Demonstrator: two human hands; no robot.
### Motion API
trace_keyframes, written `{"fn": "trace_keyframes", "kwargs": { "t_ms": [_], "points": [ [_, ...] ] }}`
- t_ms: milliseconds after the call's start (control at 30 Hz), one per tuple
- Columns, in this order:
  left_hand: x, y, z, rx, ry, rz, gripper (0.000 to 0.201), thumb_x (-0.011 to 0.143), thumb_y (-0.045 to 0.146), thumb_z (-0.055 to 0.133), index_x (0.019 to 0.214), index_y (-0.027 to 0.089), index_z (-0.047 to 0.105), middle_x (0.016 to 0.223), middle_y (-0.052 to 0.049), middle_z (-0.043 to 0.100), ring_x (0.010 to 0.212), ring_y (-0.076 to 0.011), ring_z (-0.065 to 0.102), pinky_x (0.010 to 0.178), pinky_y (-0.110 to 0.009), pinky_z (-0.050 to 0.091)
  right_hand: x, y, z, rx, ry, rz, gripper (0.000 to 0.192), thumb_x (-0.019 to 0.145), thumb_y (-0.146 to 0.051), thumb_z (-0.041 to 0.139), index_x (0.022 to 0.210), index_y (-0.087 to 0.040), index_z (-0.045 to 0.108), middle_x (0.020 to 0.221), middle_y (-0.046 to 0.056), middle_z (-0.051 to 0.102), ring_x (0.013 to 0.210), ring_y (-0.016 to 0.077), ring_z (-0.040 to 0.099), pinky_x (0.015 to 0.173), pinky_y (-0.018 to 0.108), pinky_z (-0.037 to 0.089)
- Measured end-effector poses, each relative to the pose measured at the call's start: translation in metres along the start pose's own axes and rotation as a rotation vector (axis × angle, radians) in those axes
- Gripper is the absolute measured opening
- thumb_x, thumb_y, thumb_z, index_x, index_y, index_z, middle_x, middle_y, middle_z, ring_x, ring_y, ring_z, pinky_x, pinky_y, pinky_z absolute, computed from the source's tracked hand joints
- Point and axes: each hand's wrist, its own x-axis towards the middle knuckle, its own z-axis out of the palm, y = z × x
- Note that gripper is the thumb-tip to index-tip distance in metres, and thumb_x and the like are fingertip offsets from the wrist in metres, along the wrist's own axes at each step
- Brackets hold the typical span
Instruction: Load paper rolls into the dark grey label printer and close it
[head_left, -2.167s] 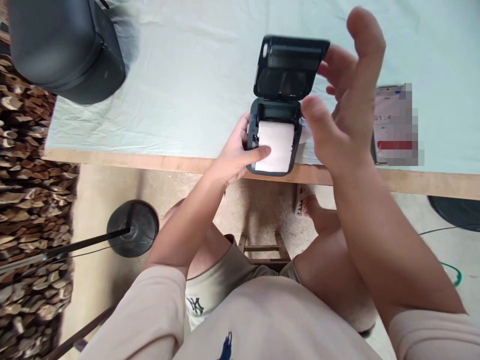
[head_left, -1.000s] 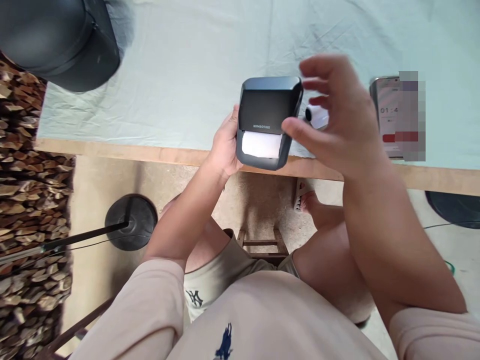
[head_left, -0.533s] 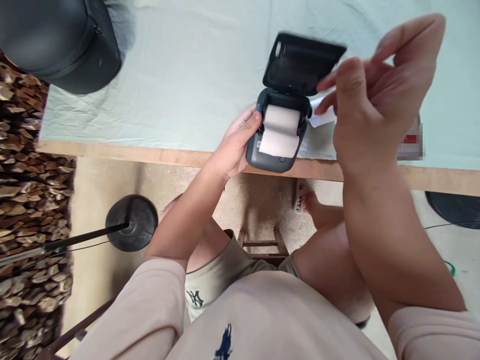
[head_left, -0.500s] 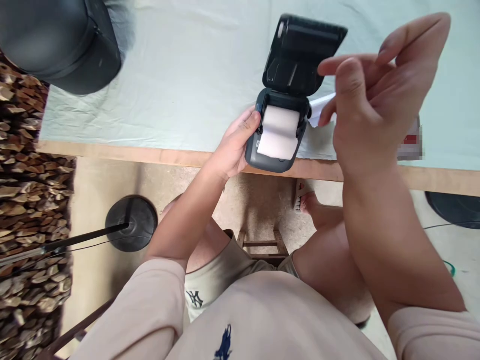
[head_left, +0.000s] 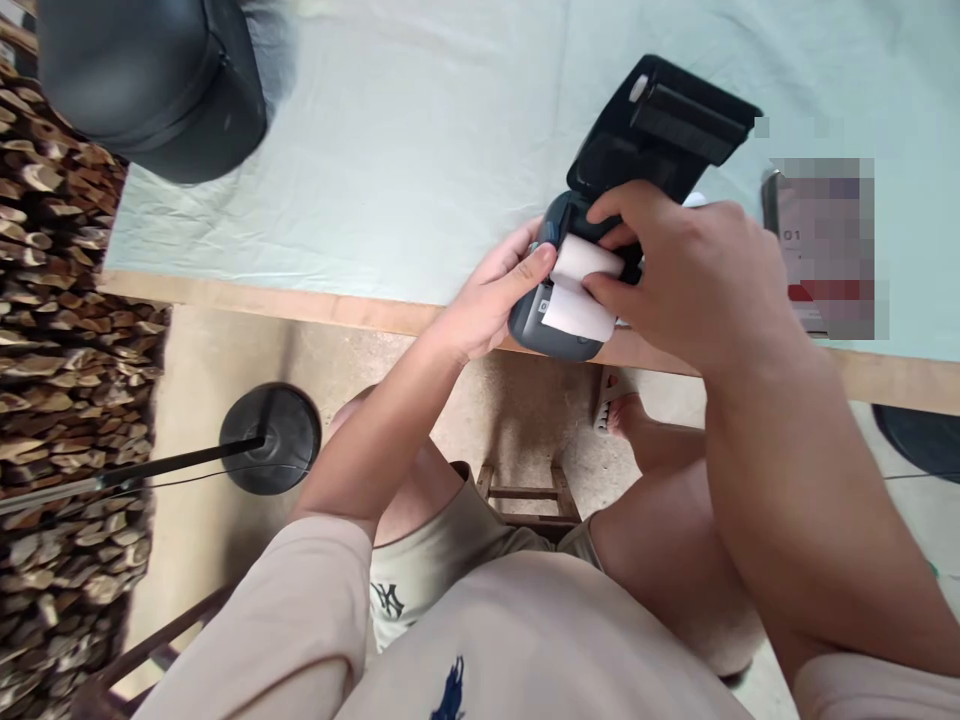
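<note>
A small dark grey handheld label printer (head_left: 559, 335) rests at the near edge of a table covered in pale green cloth (head_left: 390, 150), right of centre. Its hinged black lid (head_left: 664, 125) stands open, tilted away toward the far right. A white paper roll (head_left: 581, 285) sits in the open bay, its loose end lying over the printer's near face.

The left hand (head_left: 487, 305) cups the printer's left side, fingers curled around the body, with the thumb (head_left: 529, 275) pressed at the left edge of the paper roll.

The right hand (head_left: 686, 275) comes in from the right and covers the right part of the bay. Its fingers are bent close together and grip the roll: the index finger (head_left: 619, 205) hooks over the far side and the thumb (head_left: 607, 293) presses on the near side, so the paper lies between them.

A rounded black case (head_left: 150, 85) sits at the far left of the table. A phone with a blurred screen (head_left: 821, 245) lies on the cloth to the right, just beyond the right hand.
</note>
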Motion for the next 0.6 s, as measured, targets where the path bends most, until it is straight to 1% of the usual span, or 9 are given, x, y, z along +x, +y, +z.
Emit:
{"fn": "trace_keyframes", "kwargs": {
  "t_ms": [100, 200, 267, 300, 367, 433, 533, 567, 600],
  "points": [
    [-0.001, 0.002, 0.002, -0.032, -0.018, -0.029, 0.038, 0.115, 0.030, 0.077, 0.153, 0.026, 0.076, 0.142, -0.005, 0.088, 0.156, -0.0390, 0.079, 0.116, -0.046, 0.077, -0.008, -0.017, -0.018, 0.202, 0.006, 0.031, 0.059, 0.072, -0.021, 0.092, 0.127, -0.038, 0.079, 0.101, 0.003, 0.086, 0.080, 0.0286, 0.072, 0.075, 0.047, 0.056],
    [-0.001, 0.004, 0.005, -0.052, 0.007, -0.021, 0.034, 0.119, 0.030, 0.070, 0.152, 0.025, 0.077, 0.140, -0.003, 0.089, 0.157, -0.0367, 0.078, 0.117, -0.045, 0.077, -0.019, -0.026, -0.036, 0.612, 0.057, 0.123, 0.051, 0.069, -0.026, 0.090, 0.117, -0.038, 0.078, 0.090, -0.005, 0.083, 0.057, 0.0115, 0.054, 0.058, 0.036, 0.040],
    [-0.001, 0.006, 0.007, -0.107, 0.079, -0.021, 0.034, 0.123, 0.028, 0.063, 0.154, 0.025, 0.076, 0.140, -0.002, 0.090, 0.157, -0.0357, 0.078, 0.119, -0.047, 0.076, -0.023, -0.019, -0.044, 0.926, 0.250, 0.297, 0.043, 0.066, -0.030, 0.086, 0.107, -0.034, 0.075, 0.084, -0.007, 0.078, 0.052, 0.0063, 0.045, 0.053, 0.026, 0.022],
    [-0.001, 0.007, 0.007, -0.144, 0.106, -0.025, 0.034, 0.124, 0.027, 0.059, 0.154, 0.024, 0.076, 0.140, -0.003, 0.090, 0.158, -0.0351, 0.077, 0.122, -0.048, 0.075, -0.023, -0.012, -0.045, 1.062, 0.357, 0.385, 0.039, 0.063, -0.032, 0.082, 0.102, -0.031, 0.073, 0.082, -0.005, 0.076, 0.052, 0.0064, 0.045, 0.051, 0.024, 0.018],
    [-0.001, 0.008, 0.008, -0.198, 0.121, -0.026, 0.035, 0.126, 0.026, 0.053, 0.150, 0.020, 0.077, 0.139, -0.006, 0.091, 0.159, -0.0338, 0.076, 0.126, -0.046, 0.072, -0.023, 0.008, -0.044, 1.244, 0.478, 0.492, 0.038, 0.056, -0.034, 0.073, 0.093, -0.028, 0.070, 0.079, -0.001, 0.074, 0.054, 0.0099, 0.050, 0.046, 0.023, 0.023],
    [-0.003, 0.010, 0.009, -0.212, 0.107, -0.017, 0.036, 0.127, 0.029, 0.050, 0.143, 0.015, 0.080, 0.135, -0.010, 0.093, 0.160, -0.0333, 0.076, 0.129, -0.044, 0.070, -0.024, 0.031, -0.038, 1.248, 0.534, 0.447, 0.039, 0.055, -0.034, 0.068, 0.093, -0.029, 0.072, 0.077, -0.001, 0.069, 0.062, 0.0146, 0.057, 0.047, 0.027, 0.036],
    [-0.007, 0.013, 0.012, -0.198, 0.160, -0.035, 0.044, 0.129, 0.035, 0.043, 0.140, 0.016, 0.081, 0.131, -0.010, 0.093, 0.160, -0.0328, 0.076, 0.129, -0.045, 0.070, -0.030, 0.058, -0.024, 1.024, 0.627, 0.261, 0.042, 0.068, -0.028, 0.073, 0.109, -0.036, 0.069, 0.092, -0.005, 0.070, 0.082, 0.0176, 0.071, 0.060, 0.031, 0.049],
    [-0.007, 0.013, 0.013, -0.193, 0.176, -0.039, 0.046, 0.130, 0.036, 0.041, 0.141, 0.016, 0.081, 0.131, -0.010, 0.093, 0.161, -0.0325, 0.075, 0.130, -0.046, 0.069, -0.032, 0.064, -0.020, 0.933, 0.618, 0.208, 0.042, 0.074, -0.029, 0.074, 0.114, -0.038, 0.065, 0.102, -0.005, 0.072, 0.093, 0.0189, 0.075, 0.067, 0.033, 0.054],
    [-0.007, 0.014, 0.014, -0.188, 0.184, -0.037, 0.048, 0.130, 0.036, 0.039, 0.142, 0.016, 0.081, 0.130, -0.009, 0.093, 0.162, -0.0323, 0.075, 0.131, -0.047, 0.069, -0.034, 0.068, -0.017, 0.836, 0.543, 0.178, 0.043, 0.080, -0.032, 0.076, 0.119, -0.040, 0.059, 0.115, -0.005, 0.073, 0.106, 0.0206, 0.077, 0.076, 0.037, 0.059]
  ]
}}
